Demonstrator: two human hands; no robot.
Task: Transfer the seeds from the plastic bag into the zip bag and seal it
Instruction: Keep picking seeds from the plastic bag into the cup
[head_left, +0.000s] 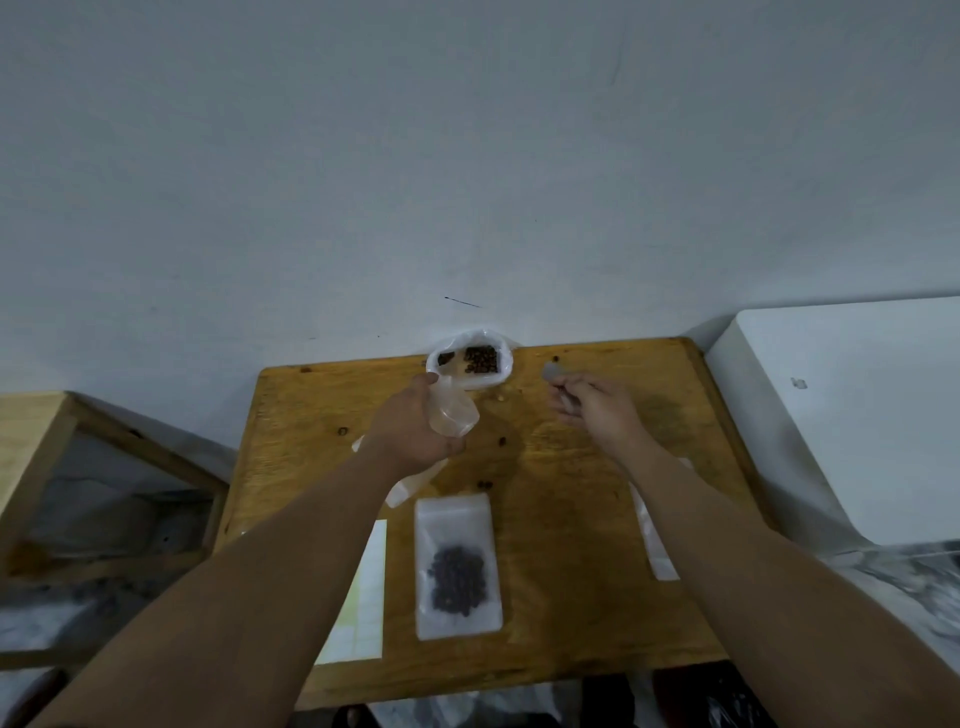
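Clear zip bag is gripped by the curled left hand; a grey spoon is pinched by the right hand.

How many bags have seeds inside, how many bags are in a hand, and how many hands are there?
Bags with seeds inside: 2, the open plastic bag and the flat zip bag lying on the table.
Bags in a hand: 1, the small clear bag in the left hand.
Hands: 2, the right hand pinching a small grey tool.
Total: 5.
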